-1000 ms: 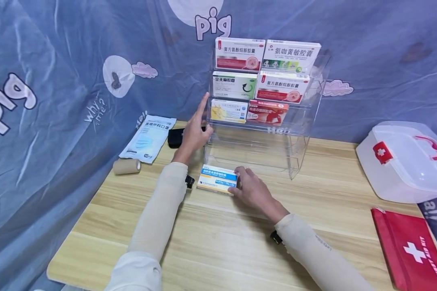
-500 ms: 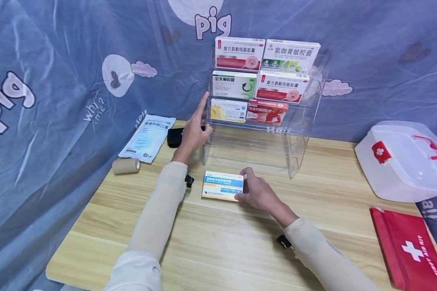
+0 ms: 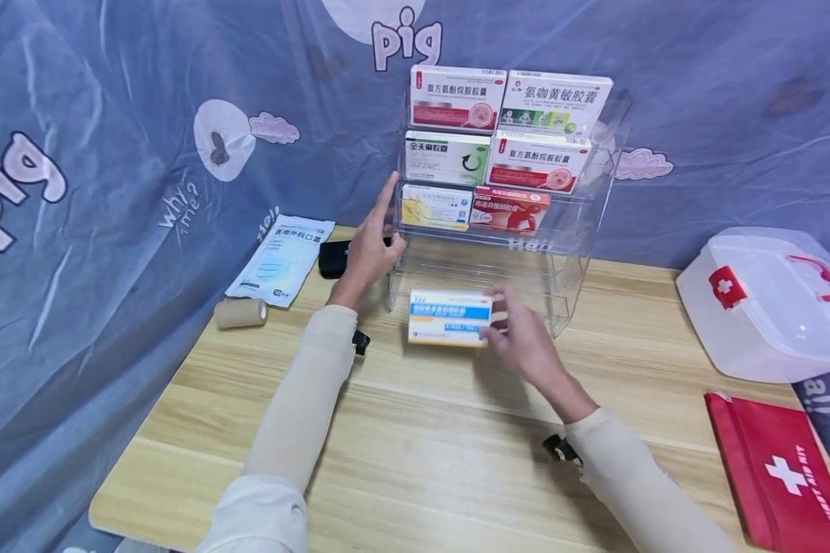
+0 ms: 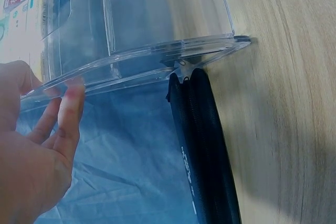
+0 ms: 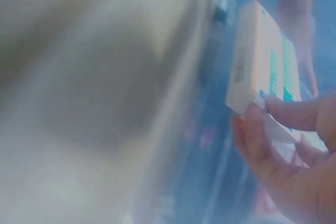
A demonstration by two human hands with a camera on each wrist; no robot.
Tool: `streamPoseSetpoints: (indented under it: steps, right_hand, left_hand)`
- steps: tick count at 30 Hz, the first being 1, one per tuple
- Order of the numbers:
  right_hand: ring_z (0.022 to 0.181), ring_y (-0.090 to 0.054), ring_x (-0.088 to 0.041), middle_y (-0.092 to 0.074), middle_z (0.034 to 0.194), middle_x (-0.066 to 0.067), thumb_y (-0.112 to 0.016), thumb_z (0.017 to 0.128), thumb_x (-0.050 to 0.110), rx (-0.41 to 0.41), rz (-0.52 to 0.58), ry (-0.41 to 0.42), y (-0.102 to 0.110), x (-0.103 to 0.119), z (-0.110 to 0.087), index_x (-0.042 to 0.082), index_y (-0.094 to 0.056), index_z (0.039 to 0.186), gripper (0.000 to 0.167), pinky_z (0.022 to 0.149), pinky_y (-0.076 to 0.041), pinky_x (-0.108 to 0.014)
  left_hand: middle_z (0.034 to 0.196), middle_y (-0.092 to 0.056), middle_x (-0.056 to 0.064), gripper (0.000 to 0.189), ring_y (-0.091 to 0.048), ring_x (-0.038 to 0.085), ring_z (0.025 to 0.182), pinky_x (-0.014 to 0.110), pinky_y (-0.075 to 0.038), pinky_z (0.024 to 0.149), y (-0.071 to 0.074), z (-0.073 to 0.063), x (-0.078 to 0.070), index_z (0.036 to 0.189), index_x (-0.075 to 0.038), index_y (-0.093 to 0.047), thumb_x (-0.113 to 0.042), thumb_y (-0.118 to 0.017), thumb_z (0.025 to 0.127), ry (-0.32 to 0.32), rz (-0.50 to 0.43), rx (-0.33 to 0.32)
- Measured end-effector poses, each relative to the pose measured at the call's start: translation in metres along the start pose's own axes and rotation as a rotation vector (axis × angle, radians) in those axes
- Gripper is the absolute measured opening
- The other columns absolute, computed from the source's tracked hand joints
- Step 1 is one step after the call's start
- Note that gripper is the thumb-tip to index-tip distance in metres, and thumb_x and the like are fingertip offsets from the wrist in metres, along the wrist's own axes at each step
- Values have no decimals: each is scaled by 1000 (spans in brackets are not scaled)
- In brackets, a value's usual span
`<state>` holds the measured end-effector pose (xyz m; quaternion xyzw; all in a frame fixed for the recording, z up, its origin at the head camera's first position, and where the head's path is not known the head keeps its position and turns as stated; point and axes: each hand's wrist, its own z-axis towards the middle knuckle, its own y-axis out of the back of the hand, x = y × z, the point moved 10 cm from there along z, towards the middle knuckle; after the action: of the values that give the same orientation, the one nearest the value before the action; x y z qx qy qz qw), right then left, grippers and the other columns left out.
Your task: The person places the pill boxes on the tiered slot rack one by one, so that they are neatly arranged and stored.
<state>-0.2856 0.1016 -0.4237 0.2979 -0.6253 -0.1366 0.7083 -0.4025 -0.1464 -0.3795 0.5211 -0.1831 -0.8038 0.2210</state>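
My right hand (image 3: pixel 526 338) pinches a white, blue and orange medicine box (image 3: pixel 449 319) at its right end. The box is raised above the table, its printed front facing me, just before the lower part of a clear acrylic display rack (image 3: pixel 560 303). In the right wrist view, thumb and fingers hold the medicine box (image 5: pixel 262 61) by one end; that view is blurred. My left hand (image 3: pixel 372 250) touches the rack's left side, index finger stretched upward. The left wrist view shows the left hand's fingers (image 4: pixel 68 114) against the clear side panel (image 4: pixel 152 59).
Several medicine boxes (image 3: pixel 458 98) fill the rack's three upper tiers. Left of it lie a black zip case (image 3: pixel 333 259), a mask packet (image 3: pixel 280 261) and a tan bandage roll (image 3: pixel 240 313). A white first-aid box (image 3: pixel 768 307) and red pouch (image 3: pixel 781 468) occupy the right.
My right hand first drew the medicine box slightly toward me, then lifted it up and rightward toward the rack, tilting its front more upright. My left hand has stayed at the rack's side.
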Motion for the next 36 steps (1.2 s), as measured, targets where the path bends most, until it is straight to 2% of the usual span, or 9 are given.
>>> streamPoseSetpoints:
  steps: [5, 10, 12, 14, 17, 20, 26, 32, 36]
  right_hand:
    - [113, -75, -48, -67, 135, -30, -69, 95, -10, -210, -16, 70, 52, 11, 14, 5, -45, 146, 58, 89, -66, -44]
    - [112, -76, -46, -68, 130, -28, -67, 95, -14, -428, -66, 162, 90, 16, 24, -1, -46, 143, 53, 84, -62, -17]
    - [110, -76, -44, -67, 129, -27, -67, 95, -14, -496, -117, 196, 99, 17, 27, -2, -48, 141, 52, 83, -61, -19]
    - [107, -75, -43, -67, 128, -28, -67, 94, -15, -538, -189, 231, 102, 18, 30, -2, -50, 140, 51, 86, -63, -32]
    - [104, -71, -44, -66, 124, -29, -66, 94, -15, -550, -298, 262, 99, 16, 35, -1, -53, 138, 48, 89, -61, -54]
    - [104, -70, -46, -66, 120, -29, -66, 93, -14, -524, -365, 265, 90, 10, 41, 0, -54, 135, 45, 91, -58, -62]
    - [105, -73, -45, -66, 122, -26, -63, 96, -13, -501, -360, 272, 76, 10, 47, 4, -54, 135, 43, 93, -58, -64]
    - [102, -63, -44, -59, 127, -27, -53, 95, -12, -484, -389, 317, 56, 23, 52, 4, -58, 136, 44, 88, -59, -61]
    - [105, -65, -44, -55, 133, -25, -59, 96, -7, -455, -378, 335, 44, 32, 55, 6, -59, 141, 48, 88, -61, -58]
  left_hand:
    - [175, -38, 3, 112, -62, 31, 141, 46, -62, 100, -1, 1, 1, 168, -60, -6, 4, -60, 93, -1, 2, 0]
    - [172, -41, 6, 112, -63, 31, 140, 45, -61, 101, -1, 2, 1, 168, -60, -6, 4, -61, 93, 0, 0, 3]
    - [172, -42, 7, 113, -63, 31, 139, 45, -61, 102, -1, 1, 1, 168, -60, -6, 4, -61, 92, 1, -5, 4]
    - [172, -42, 8, 113, -62, 31, 140, 45, -61, 102, 0, 1, 0, 168, -60, -6, 4, -61, 92, 1, -11, 3]
    - [172, -41, 7, 112, -62, 31, 141, 45, -61, 102, 0, 1, -1, 168, -60, -7, 4, -61, 93, 0, -15, 0]
    - [172, -41, 7, 111, -63, 32, 139, 46, -61, 101, 0, 1, -1, 169, -58, -7, 3, -61, 93, -5, -9, 0]
    - [175, -37, 4, 111, -63, 32, 139, 47, -61, 103, 2, 1, -2, 169, -57, -7, 4, -60, 92, -24, -4, -4]
    - [177, -33, 1, 112, -62, 33, 140, 48, -60, 105, 3, 0, -1, 168, -58, -7, 4, -60, 93, -21, -8, 2]
    - [177, -33, 3, 110, -64, 36, 137, 50, -61, 101, 2, -1, 0, 169, -58, -7, 3, -60, 93, -21, -11, 17]
